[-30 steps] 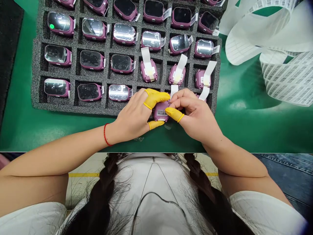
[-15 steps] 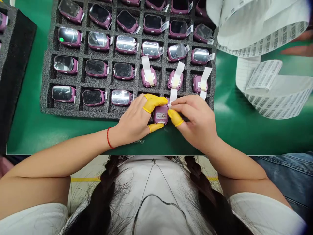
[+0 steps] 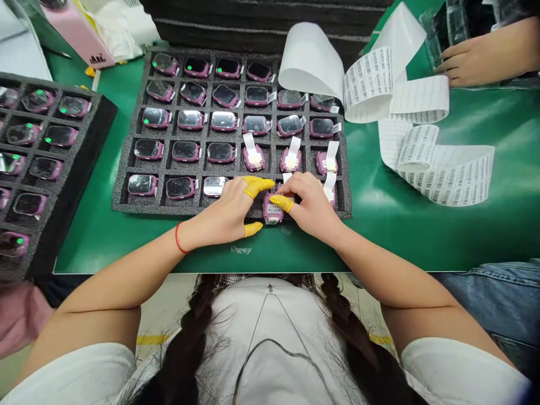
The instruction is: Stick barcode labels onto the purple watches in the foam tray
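Note:
A purple smartwatch (image 3: 273, 209) shows its back with a printed label, at the front edge of the foam tray (image 3: 189, 212). My right hand (image 3: 314, 205) pinches it, the yellow-cotted thumb lying over its back and the fingers curled behind. Just left of the watch, my left hand (image 3: 230, 208) has its yellow-cotted index finger and thumb spread apart, close to its upper and lower left edge. Whether they touch it is hard to tell. Face-down watches with white strips, such as this watch (image 3: 253, 160), lie in nearby compartments; others lie screen up.
A second foam tray of watches (image 3: 84, 135) stands at left. Curling barcode label sheets (image 3: 459, 174) lie at right, one overlapping the tray's far corner. Another person's hand (image 3: 498, 53) rests at upper right. A pink box (image 3: 78, 34) stands at upper left; a clear plastic scrap (image 3: 241, 250) lies in front.
The view has shifted back, showing more of the table. My left finger and thumb have loosened from the watch, and my right thumb has moved left onto its back.

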Tool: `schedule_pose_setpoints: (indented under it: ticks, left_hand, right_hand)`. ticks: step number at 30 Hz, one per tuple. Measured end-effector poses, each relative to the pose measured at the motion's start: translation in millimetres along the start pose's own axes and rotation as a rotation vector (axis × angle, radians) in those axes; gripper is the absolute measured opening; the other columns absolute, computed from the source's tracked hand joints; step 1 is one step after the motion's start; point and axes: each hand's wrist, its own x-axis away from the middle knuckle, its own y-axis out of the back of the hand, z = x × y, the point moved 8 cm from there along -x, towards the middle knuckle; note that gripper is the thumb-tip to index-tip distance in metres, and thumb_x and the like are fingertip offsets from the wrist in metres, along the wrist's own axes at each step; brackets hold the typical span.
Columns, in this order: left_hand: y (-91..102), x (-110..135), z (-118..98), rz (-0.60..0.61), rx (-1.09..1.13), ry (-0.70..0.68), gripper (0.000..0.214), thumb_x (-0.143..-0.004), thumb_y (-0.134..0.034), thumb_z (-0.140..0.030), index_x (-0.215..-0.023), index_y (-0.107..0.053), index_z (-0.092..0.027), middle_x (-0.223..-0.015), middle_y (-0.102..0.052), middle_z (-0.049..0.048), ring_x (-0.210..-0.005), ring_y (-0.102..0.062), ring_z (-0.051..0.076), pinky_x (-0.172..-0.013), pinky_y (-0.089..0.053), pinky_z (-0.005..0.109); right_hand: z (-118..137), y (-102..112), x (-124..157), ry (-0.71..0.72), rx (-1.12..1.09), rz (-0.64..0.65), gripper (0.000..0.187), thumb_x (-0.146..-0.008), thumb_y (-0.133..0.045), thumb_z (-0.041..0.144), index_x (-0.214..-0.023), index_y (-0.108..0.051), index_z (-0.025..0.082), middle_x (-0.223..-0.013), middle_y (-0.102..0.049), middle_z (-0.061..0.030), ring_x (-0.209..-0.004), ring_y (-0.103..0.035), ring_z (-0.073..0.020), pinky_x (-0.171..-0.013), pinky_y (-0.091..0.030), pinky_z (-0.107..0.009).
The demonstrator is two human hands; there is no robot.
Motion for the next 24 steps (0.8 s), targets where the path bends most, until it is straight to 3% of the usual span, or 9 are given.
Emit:
schedule_pose_setpoints:
  ticks: [6, 10, 15, 20, 24]
  left_hand:
    - [-3.0, -4.1, -2.2, -0.094, -0.088, 0.063, 0.057, -0.083, -0.069, -0.036, -0.132, -0.047, -0.019, -0.120, -0.057, 0.0119, -0.113, -0.051, 0.029, -0.099, -0.037, 0.047]
    - [-5.3, -2.1, -4.5, -0.140, -0.034, 0.100, 0.055, -0.083, -0.067, -0.036, -0.132, -0.049, -0.018, -0.116, -0.061, 0.0114, -0.108, -0.054, 0.028, -0.097, -0.041, 0.047]
    - [14.8, -0.3, 11.3, -0.250, 0.114, 0.195, 0.031, -0.087, -0.060, -0.029, -0.117, -0.058, -0.020, -0.114, -0.066, 0.0069, -0.104, -0.060, 0.023, -0.096, -0.044, 0.041]
    - [25.2, -15.9, 37.1, -0.075, 0.008, 0.231, 0.019, -0.091, -0.056, -0.030, -0.101, -0.066, -0.017, -0.096, -0.072, 0.0047, -0.086, -0.064, 0.021, -0.086, -0.045, 0.037]
    - [29.7, -25.2, 35.4, 0.012, -0.021, 0.184, 0.019, -0.093, -0.053, -0.028, -0.090, -0.068, -0.017, -0.085, -0.070, 0.0044, -0.080, -0.063, 0.020, -0.084, -0.043, 0.035]
  right_hand:
    - [-2.2, -0.1, 1.1, 0.027, -0.039, -0.049, 0.033, -0.092, -0.054, 0.048, -0.077, -0.066, 0.021, -0.081, -0.063, -0.0043, -0.084, -0.051, -0.0208, -0.077, -0.037, -0.038]
    - [-1.9, 3.5, 1.4, 0.042, -0.128, -0.062, 0.031, -0.091, -0.056, 0.044, -0.073, -0.066, 0.022, -0.079, -0.065, -0.0040, -0.081, -0.054, -0.0203, -0.078, -0.040, -0.039]
    - [-4.2, 24.2, -0.6, 0.007, -0.257, -0.166, 0.029, -0.090, -0.054, 0.038, -0.069, -0.064, 0.022, -0.079, -0.062, -0.0036, -0.083, -0.056, -0.0197, -0.079, -0.045, -0.038]
    - [-10.0, 30.5, -3.0, -0.047, -0.266, -0.195, 0.021, -0.087, -0.057, 0.035, -0.073, -0.066, 0.022, -0.082, -0.062, -0.0034, -0.084, -0.058, -0.0197, -0.081, -0.045, -0.039]
    - [-11.6, 29.6, -3.2, -0.031, -0.257, -0.193, 0.019, -0.087, -0.057, 0.032, -0.073, -0.066, 0.022, -0.083, -0.063, -0.0035, -0.084, -0.058, -0.0195, -0.081, -0.045, -0.038]
